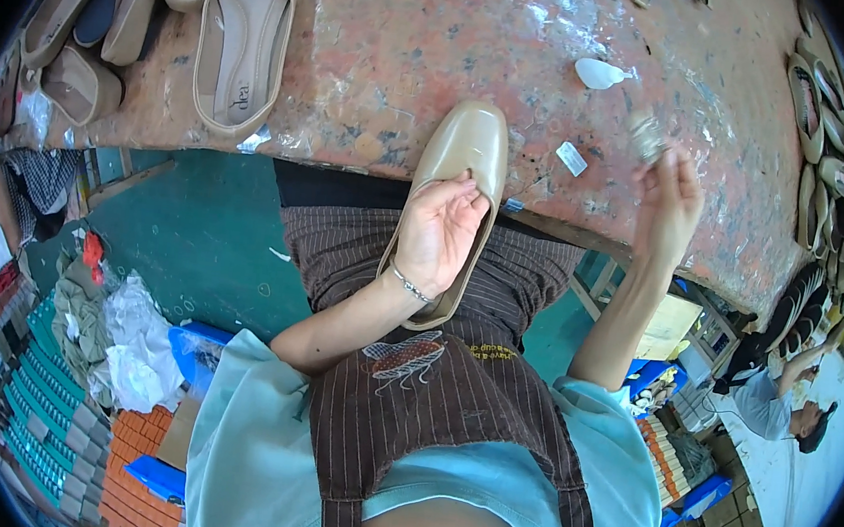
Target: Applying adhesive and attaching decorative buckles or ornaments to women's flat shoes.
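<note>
A glossy beige flat shoe [465, 147] points away from me, its toe over the table's near edge and its heel over my lap. My left hand [437, 227] is closed on it, fingertips pinching the rim of the opening near the toe, the palm covering part of the inside. To the right, over the table, my right hand [671, 195] is raised with its fingers closed on a small pale, silvery thing [646, 138], too blurred to name. Between the hands lies a small white label [571, 158]. Farther off is a white rounded piece [599, 74] with a narrow tip.
The worn, stained table [379, 69] curves around in front of me. Several beige shoes [243, 47] stand at its far left, more shoes [834, 149] along the right. Below left are white cloth bundles [139, 339] and a blue stool [196, 344]. Another person [781, 405] is at far right.
</note>
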Demonstrator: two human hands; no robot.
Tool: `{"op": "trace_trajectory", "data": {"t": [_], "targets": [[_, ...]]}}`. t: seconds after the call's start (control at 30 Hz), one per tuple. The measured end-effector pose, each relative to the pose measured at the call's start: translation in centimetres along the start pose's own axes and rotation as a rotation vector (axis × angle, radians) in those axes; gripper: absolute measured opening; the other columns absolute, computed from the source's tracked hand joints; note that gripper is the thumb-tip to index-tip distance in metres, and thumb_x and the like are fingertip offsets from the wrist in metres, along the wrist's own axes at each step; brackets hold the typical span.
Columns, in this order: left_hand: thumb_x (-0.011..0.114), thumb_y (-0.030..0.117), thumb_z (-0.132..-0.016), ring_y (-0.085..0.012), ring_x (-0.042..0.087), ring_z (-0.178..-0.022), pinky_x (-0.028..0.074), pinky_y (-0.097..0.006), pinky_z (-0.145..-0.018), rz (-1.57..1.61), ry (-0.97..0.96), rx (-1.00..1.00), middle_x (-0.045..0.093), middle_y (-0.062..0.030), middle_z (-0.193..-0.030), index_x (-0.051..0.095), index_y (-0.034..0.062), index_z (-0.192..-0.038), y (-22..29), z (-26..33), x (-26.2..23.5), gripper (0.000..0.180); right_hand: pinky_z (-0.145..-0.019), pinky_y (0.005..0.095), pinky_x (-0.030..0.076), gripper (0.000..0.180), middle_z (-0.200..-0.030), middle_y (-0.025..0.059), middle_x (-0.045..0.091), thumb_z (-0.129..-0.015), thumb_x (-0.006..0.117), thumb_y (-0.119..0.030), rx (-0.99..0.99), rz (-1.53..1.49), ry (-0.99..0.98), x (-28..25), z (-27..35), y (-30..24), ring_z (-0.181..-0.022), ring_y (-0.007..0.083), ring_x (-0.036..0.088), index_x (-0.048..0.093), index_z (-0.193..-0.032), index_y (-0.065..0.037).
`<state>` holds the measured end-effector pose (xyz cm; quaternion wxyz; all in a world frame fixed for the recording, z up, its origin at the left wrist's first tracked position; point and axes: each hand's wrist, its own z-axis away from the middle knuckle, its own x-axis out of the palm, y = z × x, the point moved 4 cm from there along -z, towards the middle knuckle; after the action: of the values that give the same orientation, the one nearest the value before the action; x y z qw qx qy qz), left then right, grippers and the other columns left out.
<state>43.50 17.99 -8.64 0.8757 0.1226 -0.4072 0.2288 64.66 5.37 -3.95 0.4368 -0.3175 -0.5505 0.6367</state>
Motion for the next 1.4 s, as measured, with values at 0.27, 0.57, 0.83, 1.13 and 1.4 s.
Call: {"op": "trace_trajectory", "data": {"t": [0.27, 0.57, 0.83, 1.13, 1.4], "targets": [[0.044, -0.001, -0.086, -0.0220, 0.054, -0.104, 0.041, -0.036, -0.098, -0.071, -0.026, -0.015, 0.056, -0.0147, -0.108, 0.046, -0.0080, -0.111, 0.0, 0.1, 1.2, 0.027, -0.062, 0.0249, 0.053, 0.011, -0.084, 0.0110, 0.066, -0.084, 0.061, 0.000, 0.353, -0.110, -0.286, 10.2, 5.5, 2.4, -0.070, 0.0150, 0.064, 0.063, -0.094, 0.004], [0.045, 0.001, -0.087, -0.0214, 0.053, -0.109, 0.039, -0.035, -0.100, -0.085, -0.059, -0.010, 0.056, -0.0153, -0.112, 0.047, -0.0082, -0.112, 0.1, 0.2, 1.4, 0.027, -0.049, 0.0171, 0.040, 0.009, -0.069, 0.0021, 0.063, -0.081, 0.065, -0.003, 0.312, 0.200, -0.269, 11.0, 4.9, 2.6, -0.057, 0.0036, 0.052, 0.066, -0.088, 0.001], [0.049, 0.006, -0.089, -0.0211, 0.052, -0.110, 0.040, -0.036, -0.101, -0.108, -0.043, -0.013, 0.055, -0.0145, -0.112, 0.046, -0.0059, -0.114, 0.0, 0.2, 1.6, 0.028, -0.051, 0.0178, 0.044, 0.008, -0.070, 0.0030, 0.064, -0.080, 0.066, -0.001, 0.251, 0.256, -0.260, 11.2, 4.7, 2.8, -0.058, 0.0043, 0.055, 0.066, -0.087, 0.002], [0.055, 0.011, -0.091, -0.0154, 0.061, -0.093, 0.051, -0.029, -0.084, -0.353, 0.097, 0.086, 0.061, -0.0070, -0.102, 0.054, 0.0009, -0.112, 0.6, 0.1, 1.9, 0.023, -0.052, 0.0173, 0.043, 0.021, -0.071, -0.0012, 0.055, -0.074, 0.072, -0.001, 0.030, 0.391, -0.216, 11.7, 5.8, 2.0, -0.063, 0.0028, 0.051, 0.057, -0.090, -0.001], [0.059, 0.001, -0.084, -0.0176, 0.060, -0.095, 0.048, -0.031, -0.084, -0.345, -0.484, 0.145, 0.062, -0.0097, -0.105, 0.054, 0.0007, -0.110, 10.2, 5.0, 11.2, 0.026, -0.057, 0.0192, 0.043, 0.009, -0.080, 0.0002, 0.056, -0.090, 0.056, -0.009, -0.133, 0.217, 0.056, 5.5, 4.5, 1.9, -0.067, 0.0058, 0.053, 0.058, -0.094, -0.001]]}}
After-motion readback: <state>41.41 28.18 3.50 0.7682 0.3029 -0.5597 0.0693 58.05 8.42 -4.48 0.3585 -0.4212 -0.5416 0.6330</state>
